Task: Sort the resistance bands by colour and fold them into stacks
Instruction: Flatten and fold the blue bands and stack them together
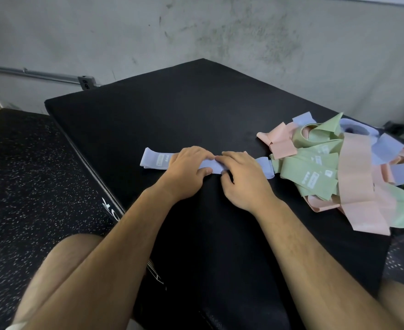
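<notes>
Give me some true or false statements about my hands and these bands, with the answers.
1. The left hand and right hand both hold the blue band. True.
2. The unsorted pile lies to the left of the hands. False: it lies to their right.
3. The pile mixes pink, green and blue bands. True.
4. The blue band lies on a white table. False: it lies on a black padded surface.

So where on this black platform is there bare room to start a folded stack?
Bare: the black platform beyond the blue band, up to its far corner, and the near part between the forearms. Crowded: the right side under the mixed pile, and the middle, where left hand and right hand hold that band.
</notes>
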